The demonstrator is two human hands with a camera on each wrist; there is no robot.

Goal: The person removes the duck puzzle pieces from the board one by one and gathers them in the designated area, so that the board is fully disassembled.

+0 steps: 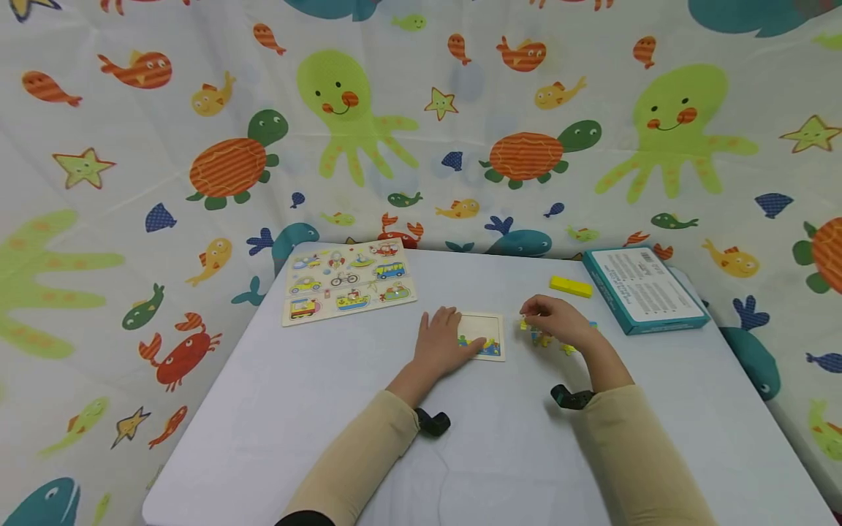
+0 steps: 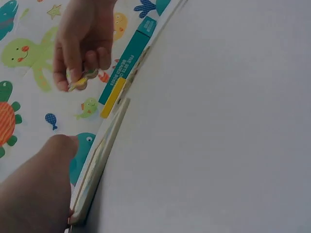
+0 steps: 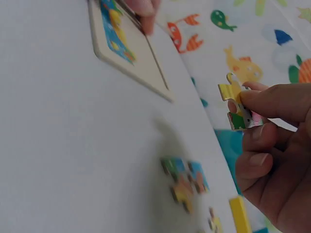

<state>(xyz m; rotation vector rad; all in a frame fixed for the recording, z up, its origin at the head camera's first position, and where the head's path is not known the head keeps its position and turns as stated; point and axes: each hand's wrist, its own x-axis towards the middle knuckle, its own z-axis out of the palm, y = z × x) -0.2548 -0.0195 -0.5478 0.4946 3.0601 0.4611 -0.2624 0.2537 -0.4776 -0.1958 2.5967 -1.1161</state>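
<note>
A: Where is the puzzle piece (image 3: 235, 104) to be found?

B: It is held up above the tabletop (image 1: 256, 416), just to the right of the small puzzle tray (image 1: 483, 326) and apart from it.

A: How is it gripped?

B: By the right hand (image 1: 558, 319). It is pinched between the thumb and a finger, the other fingers are curled in below, and much of its jagged outline is left showing past the tips.

A: Which step seems to be in hand?

B: The filling of the tray, it would be judged. A colourful strip is formed along its near side, while the far part is left bare, so the picture is probably only partly built.

A: What is called for next?

B: The piece should likely be carried left over the tray, turned until its knobs are matched to a gap, and lowered flat. Its proper spot cannot be told from here.

A: Is the tray steadied?

B: Apparently. The left hand (image 1: 439, 343) is laid at its left side, fingers stretched toward the far side, thumb reaching right. Nothing seems to be pinched there; how firmly it is pressed cannot be told.

A: And farther out?

B: Loose pieces (image 3: 184, 182) are scattered under and beside the right hand. Beyond them a yellow block (image 1: 571, 286) is placed, then a teal box (image 1: 647, 288) to the right. At the far left, a picture board (image 1: 349, 292) is laid.
</note>
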